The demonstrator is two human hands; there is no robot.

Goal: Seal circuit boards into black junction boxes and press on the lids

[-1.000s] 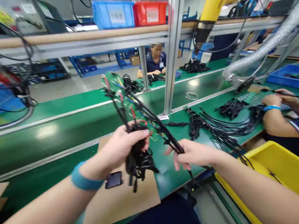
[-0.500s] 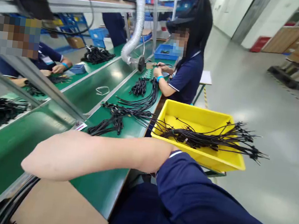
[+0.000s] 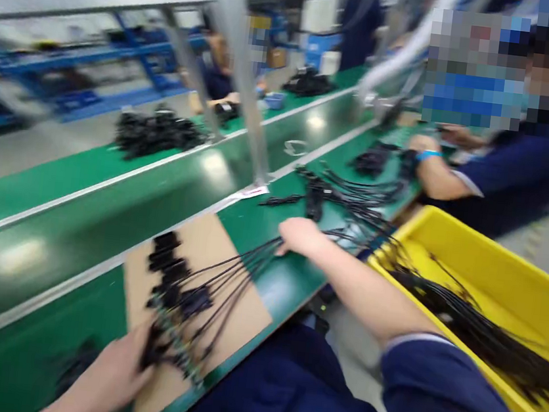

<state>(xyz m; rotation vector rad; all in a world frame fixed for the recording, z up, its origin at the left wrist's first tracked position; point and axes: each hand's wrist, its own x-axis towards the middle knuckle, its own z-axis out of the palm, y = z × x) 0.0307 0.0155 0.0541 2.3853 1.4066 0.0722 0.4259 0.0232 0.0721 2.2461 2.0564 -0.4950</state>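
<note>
Plainly, the right hand (image 3: 298, 236) has its fingers closed around a spread of thin black cables (image 3: 251, 258), over the green tabletop (image 3: 245, 222) just beyond the edge of a flat brown cardboard sheet (image 3: 206, 238). From that grasp the cables run back to a cluster of chunky black connectors (image 3: 168, 267) lying on the cardboard, where a narrow strip of small green circuit boards (image 3: 175, 337) slants toward the bench's near edge. The left hand (image 3: 117, 367) rests at the lower left of the cardboard, fingers curved against dark parts next to the strip; blur hides whether it grips them or merely touches. A dark, smeared shape (image 3: 78, 365) sits on the bench just beside it. Past the right hand, another heap of black cables (image 3: 364, 200) lies on the green surface, near a co-worker's hand (image 3: 424, 147) above a light-blue wristband (image 3: 429, 156). Below the right forearm, a deep yellow plastic bin (image 3: 501, 258) holds a long black cable bundle (image 3: 487, 336). Across the channel, a dark pile (image 3: 156, 133) stands left of a grey metal post (image 3: 242, 77).
</note>
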